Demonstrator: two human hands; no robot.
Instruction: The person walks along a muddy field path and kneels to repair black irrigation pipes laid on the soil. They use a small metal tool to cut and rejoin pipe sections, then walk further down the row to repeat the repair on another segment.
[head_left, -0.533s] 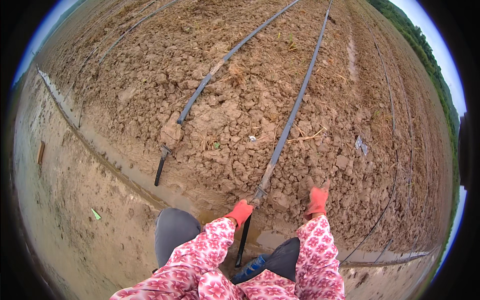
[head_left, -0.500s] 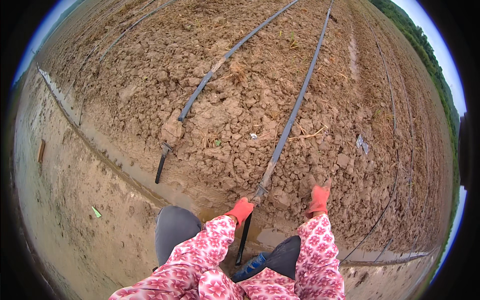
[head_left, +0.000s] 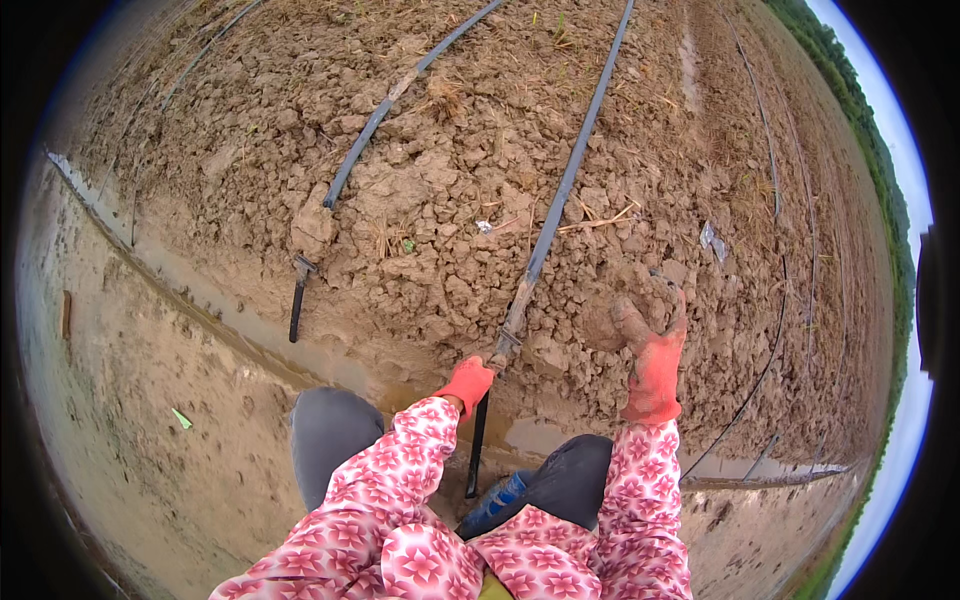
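Observation:
My left hand (head_left: 470,383), in a red glove, is closed round the near end of a drip irrigation tape, by a small connector (head_left: 508,338). A black tube (head_left: 478,445) hangs below that hand toward the wet ditch. The grey tape (head_left: 575,165) runs away from the connector over the cloddy soil, its near stretch coated in mud. To the right, my right hand (head_left: 655,360) reaches down to the soil in a mud-covered red glove. Its thumb and fingers curve round a muddy clod of soil (head_left: 645,285); the fingertips are partly hidden by mud.
A second drip tape (head_left: 360,145) lies to the left, partly buried, with its black tube (head_left: 297,310) sticking out. A muddy water ditch (head_left: 335,372) crosses in front of my knees. Thin dark lines (head_left: 770,385) run along the right. Silvery plastic scrap (head_left: 713,241) lies on the soil.
My right hand has reached farther forward and a little right, its fingers now at a clod. The left hand keeps its hold at the connector. The whole view has shifted slightly.

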